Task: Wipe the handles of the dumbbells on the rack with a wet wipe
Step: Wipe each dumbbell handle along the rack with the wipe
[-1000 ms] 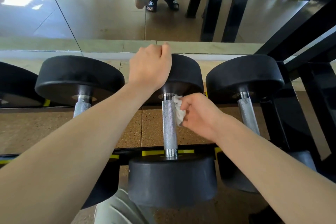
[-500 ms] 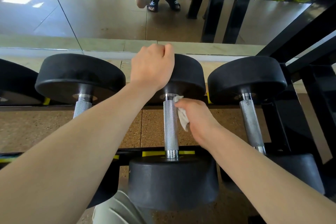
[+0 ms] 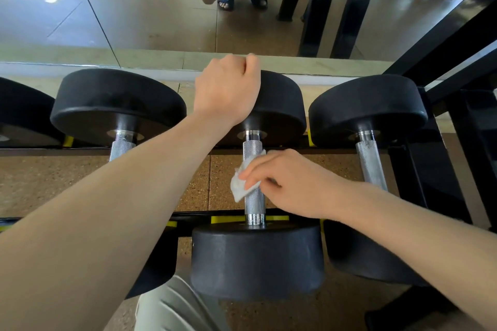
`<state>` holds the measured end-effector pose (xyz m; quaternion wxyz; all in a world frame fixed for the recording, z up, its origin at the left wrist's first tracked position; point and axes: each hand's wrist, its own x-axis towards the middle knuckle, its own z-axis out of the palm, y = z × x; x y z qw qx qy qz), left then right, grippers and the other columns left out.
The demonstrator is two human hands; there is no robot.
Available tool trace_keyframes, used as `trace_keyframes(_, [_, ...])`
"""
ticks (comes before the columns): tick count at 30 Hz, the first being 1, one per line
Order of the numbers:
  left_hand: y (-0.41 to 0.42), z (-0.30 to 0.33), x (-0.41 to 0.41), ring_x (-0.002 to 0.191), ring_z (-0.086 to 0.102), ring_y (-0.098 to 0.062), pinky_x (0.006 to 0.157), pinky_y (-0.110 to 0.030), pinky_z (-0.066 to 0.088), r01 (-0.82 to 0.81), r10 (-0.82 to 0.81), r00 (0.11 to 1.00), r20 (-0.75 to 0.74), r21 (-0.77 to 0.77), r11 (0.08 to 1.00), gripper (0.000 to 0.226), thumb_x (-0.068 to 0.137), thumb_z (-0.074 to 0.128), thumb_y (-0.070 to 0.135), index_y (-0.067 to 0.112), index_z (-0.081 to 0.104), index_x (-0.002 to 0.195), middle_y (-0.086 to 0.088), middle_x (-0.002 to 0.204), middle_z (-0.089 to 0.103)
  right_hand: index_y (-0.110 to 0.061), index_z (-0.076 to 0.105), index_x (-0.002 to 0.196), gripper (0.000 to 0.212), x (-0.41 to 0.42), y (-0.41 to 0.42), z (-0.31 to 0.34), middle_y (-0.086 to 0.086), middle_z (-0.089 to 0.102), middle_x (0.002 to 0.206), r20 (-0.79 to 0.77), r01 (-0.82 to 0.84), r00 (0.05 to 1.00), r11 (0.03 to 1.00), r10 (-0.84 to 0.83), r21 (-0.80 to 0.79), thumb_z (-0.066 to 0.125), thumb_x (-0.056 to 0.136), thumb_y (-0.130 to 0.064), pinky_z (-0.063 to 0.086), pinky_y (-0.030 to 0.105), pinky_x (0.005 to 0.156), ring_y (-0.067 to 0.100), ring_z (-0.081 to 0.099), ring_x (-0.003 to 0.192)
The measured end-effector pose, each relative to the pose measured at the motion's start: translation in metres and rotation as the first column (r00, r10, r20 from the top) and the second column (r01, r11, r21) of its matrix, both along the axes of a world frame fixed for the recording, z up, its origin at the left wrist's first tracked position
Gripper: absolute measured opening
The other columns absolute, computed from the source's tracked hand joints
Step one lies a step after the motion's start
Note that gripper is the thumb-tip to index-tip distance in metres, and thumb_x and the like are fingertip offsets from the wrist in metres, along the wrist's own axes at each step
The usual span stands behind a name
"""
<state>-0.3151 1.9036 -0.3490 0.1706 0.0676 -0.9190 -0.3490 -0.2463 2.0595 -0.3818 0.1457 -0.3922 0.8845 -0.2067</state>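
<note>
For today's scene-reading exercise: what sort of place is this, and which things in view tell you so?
Most likely a gym's weights area. Black dumbbells lie in a row on a black and yellow rack, a wall mirror stands behind them, and speckled rubber flooring shows below.

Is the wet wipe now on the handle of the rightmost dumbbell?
No, the right hand presses the wet wipe on the middle dumbbell's handle; the rightmost handle is bare.
</note>
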Motion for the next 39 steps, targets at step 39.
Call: trace_keyframes(39, [0.001, -0.005, -0.003, 0.073, 0.055, -0.019, 0.066, -0.033, 0.038, -0.016, 0.015, 0.999, -0.033, -0.019, 1.0, 0.05, 0.103, 0.029, 0.034, 0.012, 0.063, 0.073, -0.002, 0.068, 0.054, -0.012, 0.065, 0.076, 0.025, 0.015, 0.017, 0.013, 0.013, 0.059, 0.082, 0.638, 0.123, 0.689, 0.923, -0.344, 0.365, 0.052, 0.086, -0.031, 0.043, 0.042, 0.078, 0.028, 0.05, 0.077])
